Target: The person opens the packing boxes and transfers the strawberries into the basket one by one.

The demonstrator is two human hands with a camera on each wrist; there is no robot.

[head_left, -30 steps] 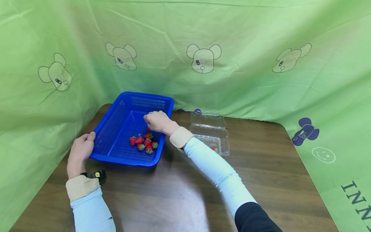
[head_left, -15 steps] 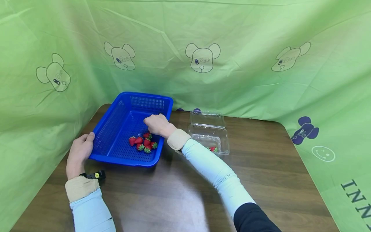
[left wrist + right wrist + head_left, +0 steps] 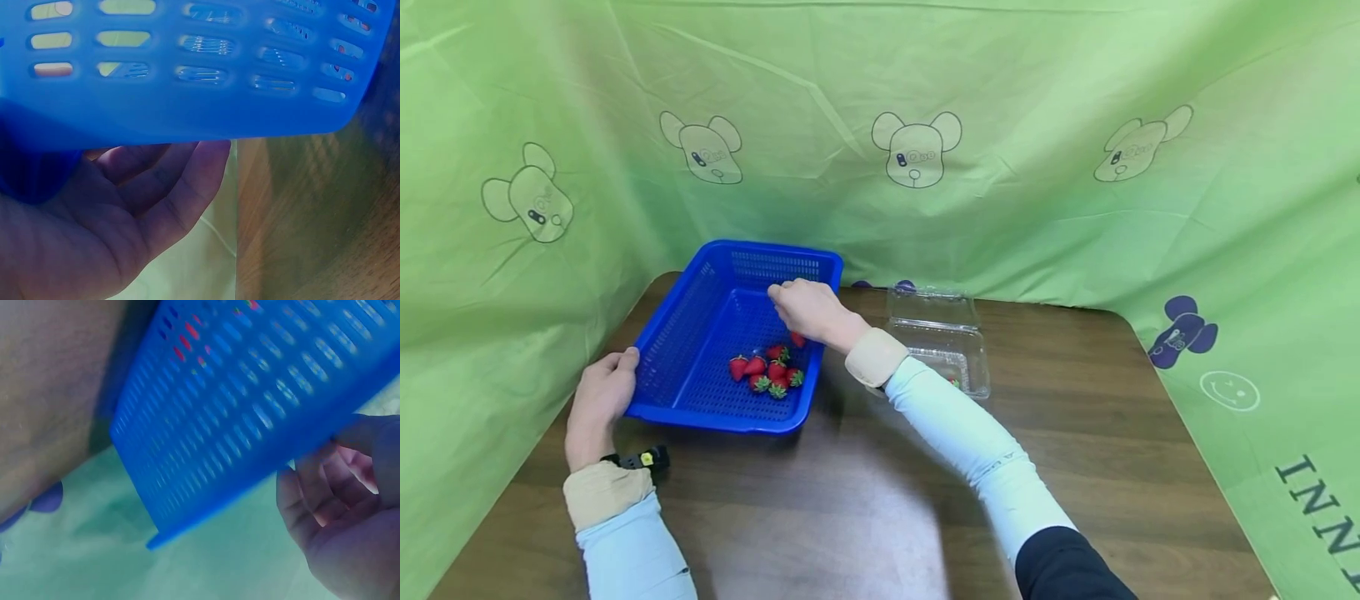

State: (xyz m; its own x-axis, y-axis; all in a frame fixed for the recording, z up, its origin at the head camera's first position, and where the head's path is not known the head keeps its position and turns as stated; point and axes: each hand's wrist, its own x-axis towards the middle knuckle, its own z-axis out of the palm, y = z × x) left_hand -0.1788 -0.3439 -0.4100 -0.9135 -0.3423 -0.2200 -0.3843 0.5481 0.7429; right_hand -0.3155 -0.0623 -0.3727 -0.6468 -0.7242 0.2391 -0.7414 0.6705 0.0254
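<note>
A blue perforated plastic basket stands at the left of the table in the head view. My left hand grips its near left corner, thumb over the rim; in the left wrist view the fingers bend beneath the blue plastic. Above the basket's right side, my right hand has its fingers curled down and pinches a strawberry, partly visible below the hand. Several strawberries lie clustered on the basket floor beneath it. In the right wrist view the basket rim hides the fingertips of the right hand.
To the right of the basket is a clear, hinged plastic box, lid laid back. A strawberry inside it is mostly hidden by the right sleeve. The wooden table is bordered by green printed cloth.
My right hand dipped slightly, then rose, and a strawberry now shows below it, shifted right from the cluster. My left hand keeps its place on the basket. The whole head view has drifted slightly.
</note>
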